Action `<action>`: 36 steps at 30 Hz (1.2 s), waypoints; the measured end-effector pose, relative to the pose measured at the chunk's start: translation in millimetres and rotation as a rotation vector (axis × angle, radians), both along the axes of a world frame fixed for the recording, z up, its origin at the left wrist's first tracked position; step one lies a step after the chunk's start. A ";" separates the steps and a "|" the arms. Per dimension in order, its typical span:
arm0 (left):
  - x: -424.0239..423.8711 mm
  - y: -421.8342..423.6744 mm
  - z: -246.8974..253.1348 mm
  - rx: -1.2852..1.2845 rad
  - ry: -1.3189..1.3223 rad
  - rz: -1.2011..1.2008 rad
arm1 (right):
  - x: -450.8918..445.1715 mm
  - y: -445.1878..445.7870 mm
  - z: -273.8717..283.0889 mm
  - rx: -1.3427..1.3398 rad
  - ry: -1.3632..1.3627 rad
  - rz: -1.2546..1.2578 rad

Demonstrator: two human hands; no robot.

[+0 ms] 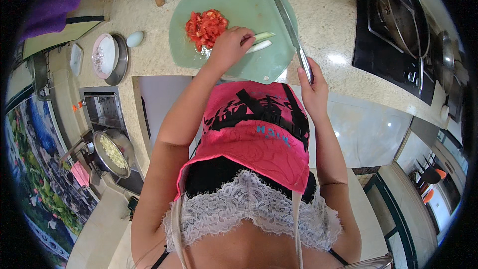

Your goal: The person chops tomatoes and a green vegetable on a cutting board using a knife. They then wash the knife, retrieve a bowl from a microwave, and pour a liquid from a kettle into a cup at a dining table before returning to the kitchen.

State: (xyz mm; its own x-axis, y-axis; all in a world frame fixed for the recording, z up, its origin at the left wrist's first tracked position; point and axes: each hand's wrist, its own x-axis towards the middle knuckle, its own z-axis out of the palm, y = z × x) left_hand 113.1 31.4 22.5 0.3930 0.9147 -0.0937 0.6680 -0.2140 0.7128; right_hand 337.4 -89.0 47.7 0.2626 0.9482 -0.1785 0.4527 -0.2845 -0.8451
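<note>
Resting on a green translucent cutting board [239, 0], my left hand [232, 45] has its fingers on pale green-and-white stalk pieces, perhaps scallion [260, 46]. Chopped tomato [206, 28] lies heaped just beyond and left of that hand. My right hand [314, 82] grips the metal handle of a kitchen knife [285, 18]. The blade points away from me, over the board's right side, apart from the stalks. Which parts of the stalks lie under my left fingers is hidden.
A pale egg [134, 39] and a white bowl [106, 56] on a metal dish stand left. Farther left, a steel bowl [114, 153] of chopped pale food sits by the sink. At right, a frying pan [405, 15] rests on the black stove [377, 61].
</note>
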 end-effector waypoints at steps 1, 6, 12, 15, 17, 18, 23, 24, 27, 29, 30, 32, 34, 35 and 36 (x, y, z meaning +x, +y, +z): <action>-0.8 3.6 2.8 -0.009 0.020 -0.009 | -2.0 5.0 4.6 -0.038 0.030 -0.003; -4.4 5.4 1.2 0.281 -0.054 0.025 | -2.5 2.1 -2.0 -0.064 0.220 -0.041; -18.6 -31.2 16.9 0.211 0.033 -0.057 | 8.7 -20.8 18.4 -0.176 0.054 0.074; -16.2 -40.2 2.1 0.127 -0.003 0.027 | 10.9 -33.1 23.4 -0.168 -0.019 0.133; -14.6 -45.3 -0.1 0.066 -0.056 0.070 | 12.6 -42.1 26.2 -0.223 -0.029 0.128; -14.3 -46.3 -0.4 0.039 -0.081 0.090 | 14.4 -45.6 27.4 -0.237 -0.079 0.138; -11.0 -52.8 6.7 -0.026 -0.096 0.164 | 7.1 -31.9 18.7 0.028 -0.313 0.121; -9.7 -54.1 12.8 -0.151 -0.128 0.227 | 2.9 -18.7 13.4 0.084 -0.350 0.131; -17.7 -61.2 9.7 -0.545 -0.652 0.376 | -10.4 23.8 -12.5 0.247 -0.469 0.174; -19.5 -61.8 22.5 -0.636 -0.754 0.404 | -19.9 43.2 -24.5 0.184 -0.568 0.184; -20.4 -62.7 29.9 -0.682 -0.809 0.424 | -23.6 49.2 -27.4 0.187 -0.614 0.193; -21.8 -64.3 41.3 -0.723 -0.849 0.435 | -28.6 50.8 -28.0 0.124 -0.734 0.219; -20.7 -67.4 51.6 -0.733 -0.869 0.438 | -33.0 45.3 -7.3 0.226 -0.703 0.245; -19.6 -69.0 57.1 -0.724 -0.864 0.429 | -36.2 42.4 7.4 0.277 -0.687 0.256; -18.8 -71.5 62.7 -0.718 -0.856 0.420 | -43.0 40.2 24.9 0.185 -0.192 0.226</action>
State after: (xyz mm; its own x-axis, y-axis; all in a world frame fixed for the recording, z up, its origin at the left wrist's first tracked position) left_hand 94.2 -40.1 85.2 0.2596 0.8323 -0.4898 -0.1600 0.5372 0.8281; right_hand 294.3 -48.8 72.6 0.0541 0.9980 0.0341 0.6422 -0.0086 -0.7665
